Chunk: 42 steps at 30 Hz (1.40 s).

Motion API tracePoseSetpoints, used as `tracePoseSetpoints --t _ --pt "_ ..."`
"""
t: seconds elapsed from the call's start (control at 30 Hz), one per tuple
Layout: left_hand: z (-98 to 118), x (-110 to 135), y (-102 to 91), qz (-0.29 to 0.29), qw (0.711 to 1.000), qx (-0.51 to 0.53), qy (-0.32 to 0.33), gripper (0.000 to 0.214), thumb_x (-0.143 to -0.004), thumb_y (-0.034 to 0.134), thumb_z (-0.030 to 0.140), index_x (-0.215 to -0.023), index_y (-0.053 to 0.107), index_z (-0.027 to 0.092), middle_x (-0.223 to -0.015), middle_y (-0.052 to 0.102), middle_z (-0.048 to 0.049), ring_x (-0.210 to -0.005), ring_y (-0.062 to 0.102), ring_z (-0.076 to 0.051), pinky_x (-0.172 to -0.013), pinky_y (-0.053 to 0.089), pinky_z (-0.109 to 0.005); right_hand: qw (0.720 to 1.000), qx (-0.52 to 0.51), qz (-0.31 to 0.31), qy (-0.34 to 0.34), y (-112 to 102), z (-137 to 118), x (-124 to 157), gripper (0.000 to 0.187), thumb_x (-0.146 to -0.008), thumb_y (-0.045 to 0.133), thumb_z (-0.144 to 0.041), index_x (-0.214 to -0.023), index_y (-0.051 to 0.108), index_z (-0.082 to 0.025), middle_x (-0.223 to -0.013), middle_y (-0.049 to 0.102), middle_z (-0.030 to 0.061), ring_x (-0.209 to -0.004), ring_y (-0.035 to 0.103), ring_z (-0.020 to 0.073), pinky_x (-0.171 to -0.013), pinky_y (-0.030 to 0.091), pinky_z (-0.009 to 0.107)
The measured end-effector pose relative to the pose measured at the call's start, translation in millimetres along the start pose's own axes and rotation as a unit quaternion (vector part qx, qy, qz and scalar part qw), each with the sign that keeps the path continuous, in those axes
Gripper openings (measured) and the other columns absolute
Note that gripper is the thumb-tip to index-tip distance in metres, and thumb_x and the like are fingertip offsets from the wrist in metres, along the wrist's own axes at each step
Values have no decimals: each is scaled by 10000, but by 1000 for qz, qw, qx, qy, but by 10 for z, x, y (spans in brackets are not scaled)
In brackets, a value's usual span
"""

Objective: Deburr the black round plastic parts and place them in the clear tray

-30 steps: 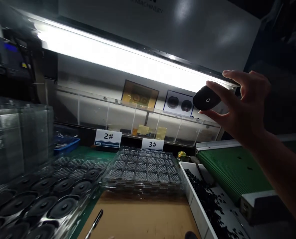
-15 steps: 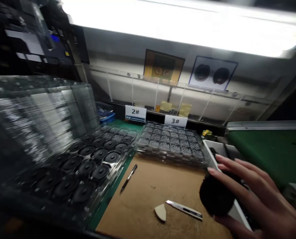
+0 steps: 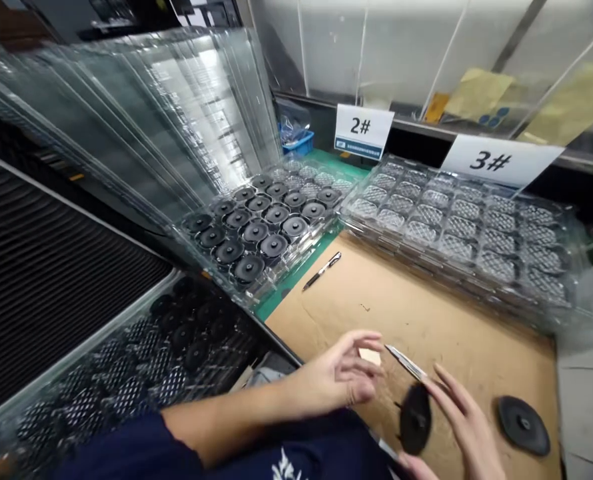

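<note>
My right hand [image 3: 456, 427] holds a black round speaker part [image 3: 415, 420] on edge over the brown cardboard mat [image 3: 441, 320], fingers stretched along its rim. My left hand [image 3: 341, 377] hovers just left of it with fingers curled loosely and thumb and forefinger apart, holding nothing I can see. A metal blade tool [image 3: 405, 362] and a small pale wedge [image 3: 370, 355] lie on the mat between the hands. A second black speaker part [image 3: 523, 425] rests flat on the mat at the right.
A clear tray of black speakers [image 3: 261, 230] sits left of the mat, and a clear tray of mesh grilles [image 3: 461, 223] lies behind it under labels 2# and 3#. A pen [image 3: 321, 270] lies at the mat's left edge. Stacked clear trays [image 3: 141, 127] lean at the left.
The view has dropped from the lamp to the bench. My right hand brought the black part down from the light to the mat, and my left hand has come into view beside it.
</note>
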State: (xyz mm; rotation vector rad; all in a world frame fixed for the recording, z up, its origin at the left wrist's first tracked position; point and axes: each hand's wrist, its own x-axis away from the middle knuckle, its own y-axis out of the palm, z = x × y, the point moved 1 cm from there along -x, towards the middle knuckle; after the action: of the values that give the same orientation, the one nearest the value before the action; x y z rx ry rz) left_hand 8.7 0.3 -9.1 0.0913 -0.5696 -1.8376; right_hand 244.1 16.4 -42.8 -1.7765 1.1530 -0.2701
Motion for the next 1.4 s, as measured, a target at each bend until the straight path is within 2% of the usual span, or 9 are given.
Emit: tracePoseSetpoints --t 0.13,0.4,0.53,0.63,0.83,0.97,1.1,1.23,1.4 --pt "-221 -95 -71 12 987 142 -76 717 -668 741 440 -1294 437 267 -1345 443 -152 -1161 524 -294 -966 391 -437 994 -94 -37 38 188 -372 -361 702 -761 643 -460 -1361 344 -251 -1424 324 109 -1254 425 309 -947 467 411" --pt "-274 -110 -165 75 950 293 -78 710 -663 771 325 -1287 448 230 -1275 521 -133 -1083 582 -276 -924 448 -370 977 -137 -130 97 343 -360 -616 747 -718 657 -549 -1345 369 -264 -1416 324 110 -1256 383 310 -984 408 469" --pt "-263 -151 -346 139 922 356 -55 618 -772 683 297 -1313 384 269 -1360 456 -132 -1204 487 -330 -1000 383 -472 965 -94 -100 221 393 -121 -471 382 -844 537 -474 -1127 562 -218 -1004 559 93 -882 565 227 -746 488 382" --pt "-290 -202 -485 185 907 376 -35 582 -797 658 255 -1305 375 247 -1394 418 -148 -1240 449 -332 -1034 358 -444 949 -67 -105 290 429 133 -323 231 -898 470 -374 -849 605 -193 -753 545 37 -661 534 170 -626 455 332" --pt "-374 -384 -596 192 900 390 -18 551 -781 665 306 -1264 409 234 -1358 460 -142 -1241 452 -320 -1068 327 -404 960 -26 -37 276 426 319 -389 189 -888 496 -328 -965 615 -203 -904 598 57 -857 555 200 -795 444 370" --pt "-455 -503 -576 195 908 371 -7 557 -786 658 320 -1270 389 264 -1337 479 -129 -1233 468 -295 -1057 340 -400 946 -65 -119 293 583 72 -484 279 -875 522 -385 -1084 569 -206 -914 567 63 -764 553 185 -696 474 341" --pt "-513 -570 -555 198 925 325 1 509 -773 683 261 -1213 428 266 -1328 482 -114 -1230 470 -292 -1041 356 -430 960 -106 -163 201 829 -242 -452 243 -872 540 -322 -1077 563 -194 -988 571 95 -891 546 226 -771 465 373" --pt "-538 -586 -555 199 932 304 0 494 -757 701 248 -1184 452 272 -1348 459 -94 -1239 459 -290 -1043 351 -451 957 -177 -185 140 873 -290 -469 171 -904 472 -222 -1036 581 -221 -814 606 31 -767 556 173 -706 457 303" --pt "-541 -593 -546 199 931 307 3 513 -753 706 256 -1189 436 270 -1336 469 -102 -1227 471 -287 -1044 349 -447 933 -228 -86 263 656 -29 -839 150 -901 483 -281 -1007 565 -215 -872 628 12 -729 571 123 -630 451 226"
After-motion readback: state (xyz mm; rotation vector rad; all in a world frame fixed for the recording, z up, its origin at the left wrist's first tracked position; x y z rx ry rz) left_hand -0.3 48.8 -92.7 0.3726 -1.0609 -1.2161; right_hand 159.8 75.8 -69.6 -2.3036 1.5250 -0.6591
